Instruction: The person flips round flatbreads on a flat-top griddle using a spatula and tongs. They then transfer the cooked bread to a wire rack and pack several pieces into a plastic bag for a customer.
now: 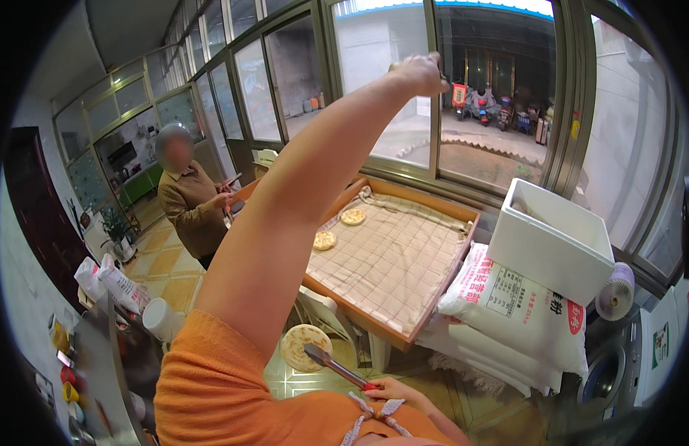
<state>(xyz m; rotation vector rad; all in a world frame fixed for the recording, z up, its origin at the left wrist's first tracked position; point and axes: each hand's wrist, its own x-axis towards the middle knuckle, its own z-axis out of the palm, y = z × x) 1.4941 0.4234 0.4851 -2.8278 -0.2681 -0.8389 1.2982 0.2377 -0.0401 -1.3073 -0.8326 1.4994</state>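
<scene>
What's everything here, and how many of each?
tongs: one, silver and red, lower middle
tray: one, brown, centre
cloth: one, beige checked, in tray
flatbreads: three, golden, two on cloth, one at tongs
sacks: several, white, right
box: one, white, on sacks
fan: one, pale purple, right
washing machine: one, grey, lower right
scooters: several, mixed, outside windows
bucket: one, white, left
counter items: uncountable, mixed colours, left
other person: one, brown jacket, left
sleeve: one, orange, lower left
left hand: one, bare, raised, top
right hand: one, bare, holding the tongs

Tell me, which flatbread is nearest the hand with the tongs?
The flatbread at the end of the tongs in the right hand; the other two lie farther off, on the checked cloth.
</scene>
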